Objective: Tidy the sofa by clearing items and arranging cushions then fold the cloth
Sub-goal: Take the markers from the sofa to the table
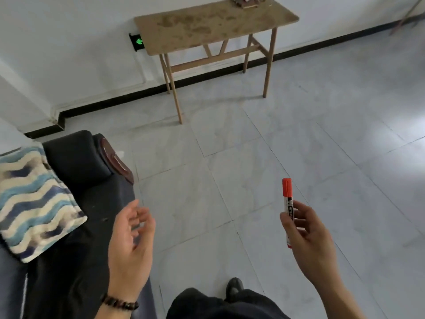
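Marker (287, 211): orange-red cap, white barrel with black lettering, red at the base; cushion (34, 201): wavy stripes in cream, light blue and navy; sofa (76, 162): dark charcoal, reddish-brown wood trim on the armrest; table (213, 24): light tan, mottled with darker brown stains; floor (299, 139): pale grey marbled tiles; wall white, skirting black; sign (137, 41): black with a green arrow; bracelet (119, 303): dark brown beads.

Wooden table (216, 26) matt, stained; cushion (34, 203) fuzzy cloth; floor tiles (299, 146) glossy; marker (287, 203) plastic.
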### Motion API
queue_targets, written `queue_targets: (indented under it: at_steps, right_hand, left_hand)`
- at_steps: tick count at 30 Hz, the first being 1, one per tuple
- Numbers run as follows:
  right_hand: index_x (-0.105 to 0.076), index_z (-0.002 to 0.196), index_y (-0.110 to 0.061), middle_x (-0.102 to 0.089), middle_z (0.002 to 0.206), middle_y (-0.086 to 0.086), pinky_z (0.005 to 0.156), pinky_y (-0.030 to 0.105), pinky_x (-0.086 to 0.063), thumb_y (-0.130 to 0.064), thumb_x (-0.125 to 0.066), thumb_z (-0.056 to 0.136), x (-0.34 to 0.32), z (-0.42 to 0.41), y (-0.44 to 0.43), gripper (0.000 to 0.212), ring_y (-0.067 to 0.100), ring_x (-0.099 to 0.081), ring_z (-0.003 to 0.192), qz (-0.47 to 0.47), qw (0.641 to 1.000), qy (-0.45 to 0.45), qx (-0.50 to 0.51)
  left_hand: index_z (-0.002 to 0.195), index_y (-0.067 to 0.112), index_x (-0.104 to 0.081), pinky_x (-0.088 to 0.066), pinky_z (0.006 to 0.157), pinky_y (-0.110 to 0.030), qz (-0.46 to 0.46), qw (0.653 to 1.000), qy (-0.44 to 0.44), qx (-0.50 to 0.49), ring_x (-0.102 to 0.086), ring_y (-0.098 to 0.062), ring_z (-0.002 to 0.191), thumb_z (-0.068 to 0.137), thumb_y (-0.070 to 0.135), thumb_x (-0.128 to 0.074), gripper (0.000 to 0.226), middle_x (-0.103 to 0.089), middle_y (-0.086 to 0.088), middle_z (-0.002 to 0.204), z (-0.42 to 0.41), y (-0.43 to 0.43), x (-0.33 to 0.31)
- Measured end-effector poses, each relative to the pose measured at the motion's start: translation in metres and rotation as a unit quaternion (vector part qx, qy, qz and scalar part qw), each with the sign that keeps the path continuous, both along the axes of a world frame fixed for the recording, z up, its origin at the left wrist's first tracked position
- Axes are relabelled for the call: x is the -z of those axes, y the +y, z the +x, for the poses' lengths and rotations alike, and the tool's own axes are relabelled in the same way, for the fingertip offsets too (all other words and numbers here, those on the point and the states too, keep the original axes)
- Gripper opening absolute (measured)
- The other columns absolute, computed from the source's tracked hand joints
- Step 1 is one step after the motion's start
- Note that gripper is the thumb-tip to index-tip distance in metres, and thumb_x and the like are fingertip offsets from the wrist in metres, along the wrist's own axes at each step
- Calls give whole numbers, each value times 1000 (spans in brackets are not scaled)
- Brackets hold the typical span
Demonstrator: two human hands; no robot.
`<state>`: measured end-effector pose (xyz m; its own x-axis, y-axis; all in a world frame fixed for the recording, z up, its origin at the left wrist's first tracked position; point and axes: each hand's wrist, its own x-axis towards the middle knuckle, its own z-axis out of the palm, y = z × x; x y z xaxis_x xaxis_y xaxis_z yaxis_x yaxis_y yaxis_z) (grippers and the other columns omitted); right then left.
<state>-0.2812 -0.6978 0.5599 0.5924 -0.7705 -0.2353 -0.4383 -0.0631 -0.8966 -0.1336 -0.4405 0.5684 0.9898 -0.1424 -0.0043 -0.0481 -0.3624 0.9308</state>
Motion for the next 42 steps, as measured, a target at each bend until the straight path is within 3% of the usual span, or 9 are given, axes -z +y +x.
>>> queue_targets:
  at_steps: [2,8,11,22,28,31,34,37,42]
  right_hand:
    - [-55,101,-51,-66,94,-13,72,36,-55,-29,-65,92,-11,34,-30,25,19,-66,81,-10,1000,-8,-5]
    - [-59,110,-40,-67,95,-7,72,38,-55,-27,-64,93,9,156,-111,22,21,-65,79,-16,999,10,-34]
    - [-58,113,-38,-66,98,-7,65,27,-47,-22,-64,93,26,229,-150,26,23,-64,78,-10,998,33,-55]
    - [-58,105,-49,-68,95,-9,66,25,-45,-25,-66,91,-34,464,-335,29,20,-66,79,-50,999,8,20]
    - [-61,109,-44,-68,94,-5,69,33,-51,-24,-67,90,17,564,-445,28,25,-66,78,-30,995,-5,99]
    - [-60,111,-41,-67,97,-11,67,26,-48,-24,-68,90,33,632,-515,28,17,-67,85,-14,995,-1,96]
    - [-59,113,-41,-66,99,-14,65,20,-45,-25,-67,91,21,705,-585,29,9,-65,87,-18,997,-1,69]
    - [-59,112,-41,-67,97,-14,65,17,-45,-24,-67,91,-6,784,-654,28,3,-64,83,-37,999,-12,34]
    - [-62,111,-42,-66,91,-22,67,23,-50,-24,-67,91,-29,898,-742,28,2,-63,81,-60,998,-27,3]
  left_hand:
    - [127,24,-50,-49,85,-12,1,1000,-9,-10,-58,1,104,90,17,-60,39,-61,8,113,27,-20,-11]
    - [128,27,-50,-44,90,-26,-4,997,4,-72,-59,-2,107,90,19,-60,40,-63,10,112,127,-79,9]
    - [125,27,-51,-45,90,-29,-13,996,21,-89,-58,4,103,91,17,-61,38,-63,10,110,196,-124,31]
    - [125,20,-51,-50,86,-31,-20,999,-29,30,-60,-9,103,92,16,-60,34,-62,8,111,501,-345,-21]
    - [117,33,-51,-47,83,-23,1,996,-25,85,-59,-3,101,92,17,-60,31,-61,19,106,631,-484,6]
    - [118,31,-52,-47,85,-24,8,996,-12,89,-58,0,100,92,17,-61,31,-63,14,106,692,-560,15]
    - [122,25,-51,-48,86,-23,0,996,-18,90,-58,-1,100,91,24,-62,33,-62,9,110,752,-623,-2]
    - [127,21,-51,-47,83,-10,-3,996,-47,76,-58,1,101,87,34,-60,43,-62,11,111,816,-676,-24]
    - [131,12,-49,-47,85,-10,-29,996,-66,46,-59,-2,103,93,22,-60,41,-61,5,112,907,-743,-28]
